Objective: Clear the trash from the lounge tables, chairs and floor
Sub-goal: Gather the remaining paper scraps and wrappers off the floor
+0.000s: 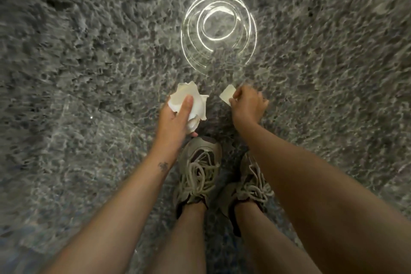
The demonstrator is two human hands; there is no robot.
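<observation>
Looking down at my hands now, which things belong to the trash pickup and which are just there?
Job: crumpled white paper, gripped by the left hand; small paper scrap, pinched by the right hand.
Just there: sneakers; ring-shaped light reflection on the grey floor.

Dim light is falling from above, a ring-shaped glare (219, 29) is shining on the glossy floor (89, 55), and the view is bending and smearing toward its edges while the middle is looking sharper.
</observation>
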